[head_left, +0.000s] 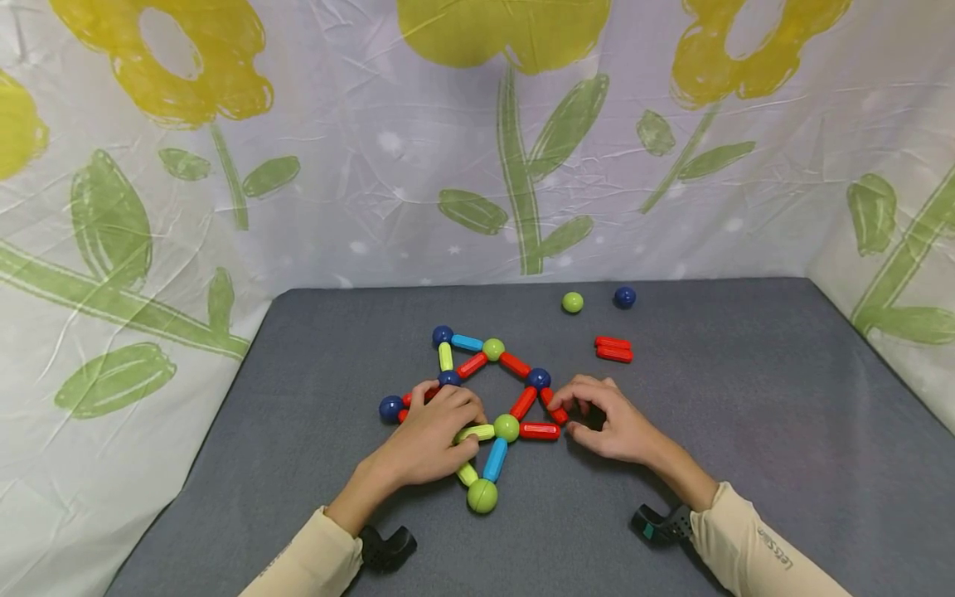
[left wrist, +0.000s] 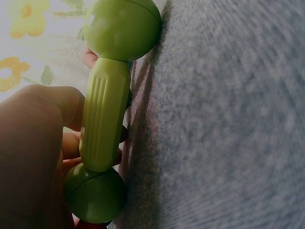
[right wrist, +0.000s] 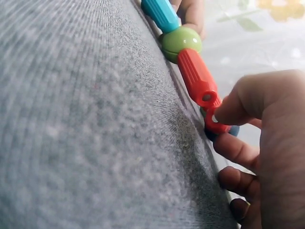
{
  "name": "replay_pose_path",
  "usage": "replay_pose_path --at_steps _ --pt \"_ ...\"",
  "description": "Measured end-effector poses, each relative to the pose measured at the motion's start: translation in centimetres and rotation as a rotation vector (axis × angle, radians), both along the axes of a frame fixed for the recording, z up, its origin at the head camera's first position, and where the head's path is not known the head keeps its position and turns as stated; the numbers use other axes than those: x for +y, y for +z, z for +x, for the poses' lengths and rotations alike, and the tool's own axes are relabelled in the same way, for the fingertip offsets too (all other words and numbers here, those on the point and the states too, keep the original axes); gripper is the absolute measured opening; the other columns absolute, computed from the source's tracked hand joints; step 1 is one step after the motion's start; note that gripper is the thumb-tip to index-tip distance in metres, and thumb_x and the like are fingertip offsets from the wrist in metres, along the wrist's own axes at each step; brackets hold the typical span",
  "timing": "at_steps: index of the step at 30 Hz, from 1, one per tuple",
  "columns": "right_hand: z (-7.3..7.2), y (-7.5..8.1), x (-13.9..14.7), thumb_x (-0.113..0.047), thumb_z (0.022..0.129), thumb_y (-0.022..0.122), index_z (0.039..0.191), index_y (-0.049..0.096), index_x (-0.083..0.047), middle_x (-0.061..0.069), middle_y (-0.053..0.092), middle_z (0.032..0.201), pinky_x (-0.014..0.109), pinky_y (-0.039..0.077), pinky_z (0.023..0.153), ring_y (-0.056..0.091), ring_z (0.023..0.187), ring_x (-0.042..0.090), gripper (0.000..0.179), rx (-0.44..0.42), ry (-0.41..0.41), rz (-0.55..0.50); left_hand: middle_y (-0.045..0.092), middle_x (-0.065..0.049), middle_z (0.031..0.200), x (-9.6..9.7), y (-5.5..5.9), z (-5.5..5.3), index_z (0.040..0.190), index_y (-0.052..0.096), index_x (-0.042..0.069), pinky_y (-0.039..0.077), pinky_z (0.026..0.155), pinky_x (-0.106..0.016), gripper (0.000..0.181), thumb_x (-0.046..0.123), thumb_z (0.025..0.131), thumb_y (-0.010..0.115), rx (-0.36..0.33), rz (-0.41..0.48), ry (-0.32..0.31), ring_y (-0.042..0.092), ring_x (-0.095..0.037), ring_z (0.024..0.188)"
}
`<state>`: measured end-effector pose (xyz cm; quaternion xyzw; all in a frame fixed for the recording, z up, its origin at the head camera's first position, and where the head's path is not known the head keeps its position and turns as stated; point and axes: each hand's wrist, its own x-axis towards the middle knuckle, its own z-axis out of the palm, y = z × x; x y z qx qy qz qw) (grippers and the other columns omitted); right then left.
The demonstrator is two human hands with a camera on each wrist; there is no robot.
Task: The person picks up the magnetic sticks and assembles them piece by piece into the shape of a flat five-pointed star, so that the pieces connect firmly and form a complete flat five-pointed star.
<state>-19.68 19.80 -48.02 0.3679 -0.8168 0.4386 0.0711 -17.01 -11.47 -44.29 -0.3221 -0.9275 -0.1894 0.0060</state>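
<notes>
A flat frame of magnetic rods and balls lies on the table. My left hand (head_left: pixel 440 435) covers its left side, thumb and fingers gripping around a yellow-green magnetic rod (head_left: pixel 477 432) that joins a green ball (head_left: pixel 506 428). The left wrist view shows another yellow-green rod (left wrist: pixel 102 114) between two green balls, close by the thumb. At the frame's right side, my right hand (head_left: pixel 608 419) pinches the free end of a red magnetic rod (head_left: pixel 554 405) attached to a blue ball (head_left: pixel 539 379). Another red rod (head_left: pixel 540 431) points right from the green ball, its end close to the pinched one.
Beyond the right hand lie two loose red rods (head_left: pixel 613 349) side by side. Farther back sit a loose green ball (head_left: pixel 572 303) and a dark blue ball (head_left: pixel 624 297). The grey table (head_left: pixel 783 398) meets a flower-printed curtain (head_left: pixel 336 207) along its back edge.
</notes>
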Motion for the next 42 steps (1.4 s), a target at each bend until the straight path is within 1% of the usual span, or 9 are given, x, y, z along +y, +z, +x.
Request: replay_pose_path --at_steps 4,8,12,15,17,27,34,39,42 --pt "0.0 -0.1 0.02 0.004 0.076 0.073 0.107 0.071 -0.016 0.003 0.065 0.092 0.026 0.025 0.08 0.049 0.077 0.021 0.037 0.005 0.004 0.009 0.064 0.011 0.113 0.01 0.01 -0.02 0.102 0.07 0.026 0.02 0.115 -0.06 0.018 0.024 0.092 0.055 0.002 0.0 -0.001 0.053 -0.012 0.114" --pt "0.18 0.24 -0.02 0.0 0.077 0.075 0.109 0.071 -0.02 -0.003 0.064 0.094 0.029 0.026 0.079 0.048 0.078 0.015 0.038 0.016 0.009 0.037 0.064 0.012 0.113 0.01 0.01 0.0 0.102 0.07 0.026 0.02 0.115 -0.06 0.018 0.024 0.091 0.055 0.001 -0.004 -0.003 0.053 -0.012 0.113" --pt "0.23 0.43 0.0 -0.013 0.08 0.082 0.112 0.07 -0.024 -0.01 0.062 0.096 0.029 0.026 0.08 0.049 0.081 0.011 0.036 0.004 0.016 0.069 0.064 0.012 0.113 0.02 0.01 0.03 0.102 0.069 0.026 0.02 0.115 -0.06 0.018 0.025 0.091 0.055 0.0 -0.007 -0.001 0.053 -0.012 0.113" --pt "0.18 0.39 -0.04 -0.026 0.079 0.088 0.114 0.07 -0.025 -0.013 0.06 0.096 0.028 0.026 0.08 0.05 0.083 0.009 0.039 0.0 0.011 0.097 0.064 0.012 0.114 0.05 0.0 0.04 0.102 0.069 0.026 0.02 0.115 -0.06 0.018 0.025 0.091 0.055 0.001 -0.011 0.0 0.053 -0.012 0.113" --pt "0.13 0.34 -0.07 -0.03 0.078 0.09 0.114 0.07 -0.025 -0.014 0.059 0.094 0.028 0.025 0.08 0.05 0.083 0.009 0.042 0.0 0.003 0.111 0.064 0.012 0.114 0.07 0.01 0.05 0.101 0.069 0.026 0.02 0.115 -0.06 0.018 0.025 0.091 0.055 0.0 -0.012 0.0 0.053 -0.012 0.114" --pt "0.11 0.37 -0.21 -0.027 0.076 0.091 0.112 0.072 -0.024 -0.005 0.061 0.088 0.028 0.025 0.079 0.05 0.081 0.011 0.04 0.001 -0.002 0.09 0.064 0.012 0.113 0.15 0.07 0.03 0.101 0.069 0.027 0.02 0.115 -0.06 0.018 0.024 0.091 0.055 0.007 -0.008 0.004 0.052 -0.012 0.113" --pt "0.07 0.29 -0.13 -0.029 0.078 0.09 0.114 0.07 -0.025 -0.006 0.06 0.09 0.028 0.026 0.08 0.05 0.083 0.01 0.041 -0.016 -0.004 0.106 0.063 0.012 0.114 0.14 0.05 0.04 0.101 0.069 0.027 0.02 0.115 -0.06 0.018 0.025 0.092 0.054 0.003 -0.01 0.004 0.052 -0.012 0.114" --pt "0.01 0.19 -0.13 -0.027 0.078 0.089 0.115 0.07 -0.023 -0.005 0.06 0.09 0.028 0.025 0.079 0.049 0.081 0.01 0.042 -0.007 0.002 0.087 0.064 0.011 0.114 0.07 0.0 0.03 0.101 0.07 0.027 0.02 0.115 -0.06 0.018 0.024 0.092 0.054 0.003 -0.006 0.001 0.053 -0.012 0.114" --pt "0.04 0.18 -0.17 -0.026 0.079 0.089 0.115 0.07 -0.022 -0.006 0.06 0.09 0.029 0.026 0.078 0.048 0.08 0.011 0.041 -0.022 -0.006 0.067 0.064 0.011 0.114 0.04 -0.01 0.03 0.101 0.07 0.026 0.02 0.115 -0.06 0.019 0.024 0.092 0.054 0.003 -0.004 0.0 0.053 -0.012 0.114"
